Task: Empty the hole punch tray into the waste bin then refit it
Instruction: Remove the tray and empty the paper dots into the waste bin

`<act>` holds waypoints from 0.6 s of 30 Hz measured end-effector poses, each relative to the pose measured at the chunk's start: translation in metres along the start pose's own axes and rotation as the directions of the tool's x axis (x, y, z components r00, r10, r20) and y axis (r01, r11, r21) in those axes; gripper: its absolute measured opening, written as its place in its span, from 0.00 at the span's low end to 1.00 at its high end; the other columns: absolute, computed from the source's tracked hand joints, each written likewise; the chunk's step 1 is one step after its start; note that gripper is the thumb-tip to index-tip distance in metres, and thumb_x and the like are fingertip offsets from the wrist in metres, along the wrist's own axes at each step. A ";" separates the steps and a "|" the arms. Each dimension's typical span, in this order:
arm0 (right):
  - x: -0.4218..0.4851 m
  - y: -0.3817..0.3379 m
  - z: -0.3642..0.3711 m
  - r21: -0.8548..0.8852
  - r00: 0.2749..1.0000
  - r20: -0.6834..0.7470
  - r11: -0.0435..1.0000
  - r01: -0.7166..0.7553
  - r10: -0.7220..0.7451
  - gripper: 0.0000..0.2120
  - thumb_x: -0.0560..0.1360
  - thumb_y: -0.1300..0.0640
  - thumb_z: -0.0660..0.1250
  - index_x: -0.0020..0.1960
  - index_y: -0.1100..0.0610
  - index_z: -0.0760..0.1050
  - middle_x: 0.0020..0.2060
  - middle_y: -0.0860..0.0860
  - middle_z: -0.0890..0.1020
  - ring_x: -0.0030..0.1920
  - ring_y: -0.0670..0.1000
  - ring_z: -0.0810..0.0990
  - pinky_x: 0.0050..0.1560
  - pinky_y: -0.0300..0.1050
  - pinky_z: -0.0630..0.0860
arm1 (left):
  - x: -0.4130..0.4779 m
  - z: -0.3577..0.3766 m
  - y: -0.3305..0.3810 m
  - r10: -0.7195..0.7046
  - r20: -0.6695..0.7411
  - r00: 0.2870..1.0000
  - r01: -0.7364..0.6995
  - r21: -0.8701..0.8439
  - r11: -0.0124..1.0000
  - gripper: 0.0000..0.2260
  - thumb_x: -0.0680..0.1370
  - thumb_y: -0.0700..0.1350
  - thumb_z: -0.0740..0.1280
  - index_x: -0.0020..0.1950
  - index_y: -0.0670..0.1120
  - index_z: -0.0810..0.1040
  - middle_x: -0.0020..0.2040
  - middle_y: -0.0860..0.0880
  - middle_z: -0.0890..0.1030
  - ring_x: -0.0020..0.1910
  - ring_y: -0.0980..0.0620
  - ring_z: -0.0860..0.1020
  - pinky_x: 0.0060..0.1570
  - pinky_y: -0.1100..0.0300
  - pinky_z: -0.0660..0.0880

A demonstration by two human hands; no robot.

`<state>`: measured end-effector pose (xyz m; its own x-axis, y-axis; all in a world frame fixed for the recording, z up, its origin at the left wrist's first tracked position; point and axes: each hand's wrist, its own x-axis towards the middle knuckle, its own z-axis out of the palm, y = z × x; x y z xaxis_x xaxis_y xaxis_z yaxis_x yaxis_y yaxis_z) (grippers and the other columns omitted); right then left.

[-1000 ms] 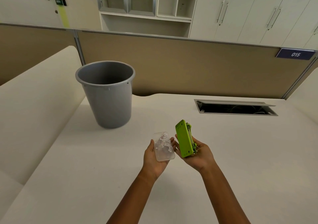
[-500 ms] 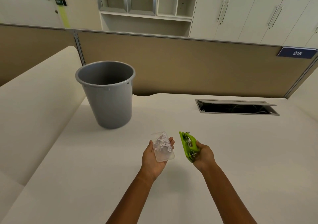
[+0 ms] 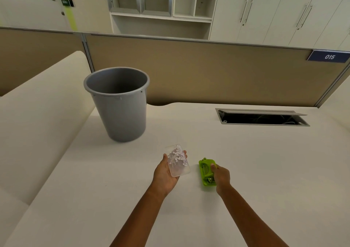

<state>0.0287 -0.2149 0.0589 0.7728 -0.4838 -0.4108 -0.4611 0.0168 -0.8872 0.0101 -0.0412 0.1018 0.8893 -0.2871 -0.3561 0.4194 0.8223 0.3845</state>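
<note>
My left hand holds the clear plastic tray flat on its palm, open side up, with small white paper dots lying in it. The green hole punch lies on the desk with its metal underside facing up. My right hand grips its right side from above. The grey waste bin stands upright on the desk, farther away and to the left of both hands. The tray is apart from the punch and well short of the bin.
A cream desk carries everything. An open cable hatch sits at the back right. A tan partition runs along the far edge, and a raised cream ledge borders the left.
My right hand has turned the hole punch over and lowered it onto the desk, moving it right and down. My left hand with the tray has stayed almost still.
</note>
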 end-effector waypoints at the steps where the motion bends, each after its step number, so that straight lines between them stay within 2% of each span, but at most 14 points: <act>1: 0.002 0.003 0.000 -0.005 1.000 0.000 1.000 0.007 -0.007 0.13 0.77 0.60 0.61 0.55 0.67 0.78 0.41 0.59 0.76 0.43 0.56 0.73 0.33 0.42 0.67 | 0.001 -0.001 0.001 -0.002 -0.002 1.000 0.002 -0.003 1.000 0.19 0.82 0.49 0.49 0.56 0.39 0.74 0.40 0.41 0.86 0.38 0.48 0.85 0.37 0.58 0.81; 5: 0.004 0.011 -0.002 -0.013 1.000 0.002 1.000 0.001 -0.001 0.14 0.76 0.60 0.62 0.58 0.65 0.78 0.42 0.58 0.77 0.44 0.55 0.74 0.44 0.44 0.69 | 0.002 -0.003 0.004 -0.004 -0.016 1.000 0.004 0.006 1.000 0.19 0.82 0.49 0.49 0.55 0.39 0.74 0.40 0.41 0.86 0.37 0.48 0.85 0.37 0.58 0.81; 8: 0.007 0.015 -0.003 -0.027 1.000 0.009 1.000 0.017 -0.016 0.14 0.76 0.60 0.62 0.58 0.65 0.78 0.42 0.58 0.78 0.44 0.55 0.75 0.46 0.44 0.68 | 0.003 -0.003 0.005 -0.007 -0.024 1.000 0.007 0.010 1.000 0.19 0.82 0.49 0.48 0.54 0.39 0.74 0.39 0.42 0.86 0.36 0.49 0.85 0.36 0.58 0.81; 11: 0.009 0.016 -0.003 -0.026 1.000 0.007 0.999 0.024 -0.024 0.14 0.76 0.61 0.62 0.59 0.65 0.77 0.44 0.57 0.78 0.45 0.55 0.74 0.44 0.44 0.69 | 0.004 -0.003 0.007 -0.005 -0.024 1.000 0.006 0.015 1.000 0.19 0.82 0.49 0.49 0.54 0.39 0.75 0.39 0.42 0.86 0.36 0.49 0.85 0.37 0.58 0.81; 14: 0.012 0.017 -0.003 -0.031 1.000 0.005 0.999 0.023 -0.023 0.14 0.76 0.61 0.62 0.58 0.66 0.77 0.43 0.58 0.77 0.44 0.55 0.74 0.34 0.41 0.68 | 0.005 -0.002 0.008 -0.007 -0.027 1.000 0.007 0.013 1.000 0.19 0.82 0.48 0.49 0.54 0.39 0.75 0.40 0.42 0.86 0.37 0.49 0.85 0.38 0.58 0.81; 18: 0.013 0.018 -0.003 -0.020 1.000 -0.010 1.000 0.018 -0.019 0.13 0.76 0.61 0.62 0.56 0.68 0.78 0.42 0.59 0.76 0.43 0.56 0.73 0.31 0.39 0.67 | 0.007 -0.001 0.009 -0.003 -0.042 0.999 0.004 0.017 1.000 0.19 0.82 0.48 0.49 0.54 0.39 0.75 0.39 0.43 0.86 0.37 0.49 0.85 0.39 0.59 0.81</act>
<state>0.0295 -0.2236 0.0379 0.7769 -0.4927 -0.3921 -0.4554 -0.0095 -0.8903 0.0198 -0.0350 0.1018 0.8793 -0.2689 -0.3930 0.4262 0.8127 0.3974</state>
